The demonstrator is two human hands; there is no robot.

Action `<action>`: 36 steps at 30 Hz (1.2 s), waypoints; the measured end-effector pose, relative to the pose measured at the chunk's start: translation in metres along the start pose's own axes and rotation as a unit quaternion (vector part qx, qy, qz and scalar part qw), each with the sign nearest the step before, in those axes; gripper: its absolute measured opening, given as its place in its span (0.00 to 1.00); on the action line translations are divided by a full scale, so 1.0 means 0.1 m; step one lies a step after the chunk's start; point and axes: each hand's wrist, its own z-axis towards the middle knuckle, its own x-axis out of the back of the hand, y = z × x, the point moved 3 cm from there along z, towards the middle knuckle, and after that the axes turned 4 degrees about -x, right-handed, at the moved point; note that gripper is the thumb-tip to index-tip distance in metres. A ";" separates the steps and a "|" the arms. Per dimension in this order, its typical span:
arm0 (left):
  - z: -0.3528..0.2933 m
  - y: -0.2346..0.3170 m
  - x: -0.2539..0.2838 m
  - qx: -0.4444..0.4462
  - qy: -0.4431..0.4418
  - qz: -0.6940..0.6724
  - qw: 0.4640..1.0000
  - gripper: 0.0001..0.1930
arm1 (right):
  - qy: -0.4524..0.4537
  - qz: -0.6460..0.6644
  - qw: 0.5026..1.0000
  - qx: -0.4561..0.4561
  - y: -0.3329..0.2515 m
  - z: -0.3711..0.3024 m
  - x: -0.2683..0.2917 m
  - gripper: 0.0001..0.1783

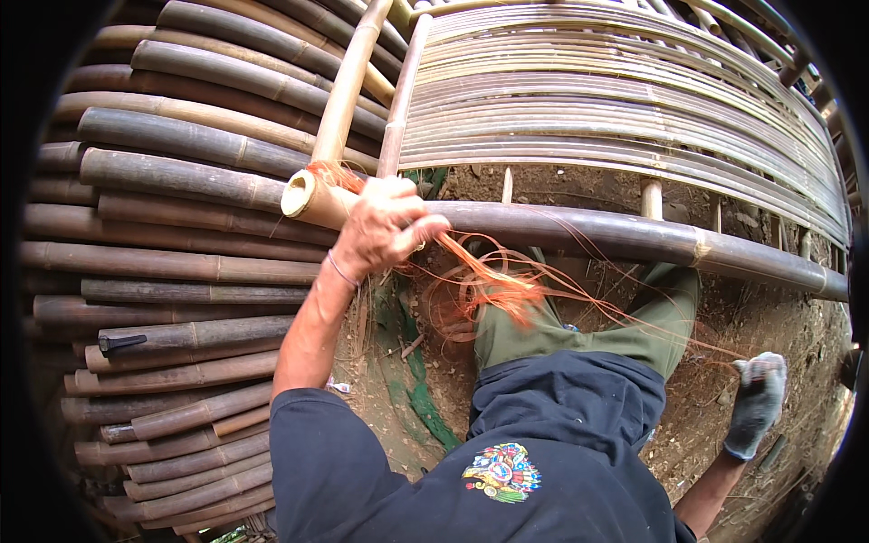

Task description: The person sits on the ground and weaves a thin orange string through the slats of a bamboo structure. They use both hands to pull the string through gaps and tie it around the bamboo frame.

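My bare left hand [385, 226] is closed at the left end of a thick bamboo pole [588, 226]. From its fingers hangs a loose bundle of thin orange strands [507, 294], over my lap. Orange lashing [333, 174] wraps the spot beside the pale cut end [299, 193], where an upright bamboo pole [348, 90] meets the crosspiece. Out to the right, my right hand [759, 398], in a grey glove, is closed on the far end of a long orange strand. That strand stretches across above my legs from the bundle.
Stacked dark bamboo poles [199, 181] fill the left side. Ahead lies a frame of split bamboo slats [615, 100]. A dark-handled tool [121, 343] rests on the stack. Brown dirt ground [715, 317] and a green strip [425, 407] lie below.
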 end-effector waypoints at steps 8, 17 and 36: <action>0.00 -1.23 0.85 0.065 0.146 0.241 0.957 0.18 | -0.102 -0.186 0.976 -0.052 -0.19 -0.24 -0.16 0.08; 0.57 -1.77 0.75 0.200 0.138 0.317 0.917 0.21 | -0.247 -0.213 0.909 0.258 -0.15 0.24 1.08 0.29; 0.02 -2.37 0.62 0.336 -0.039 0.226 0.914 0.24 | 0.367 -0.641 0.514 -0.436 -0.23 -0.89 4.29 0.20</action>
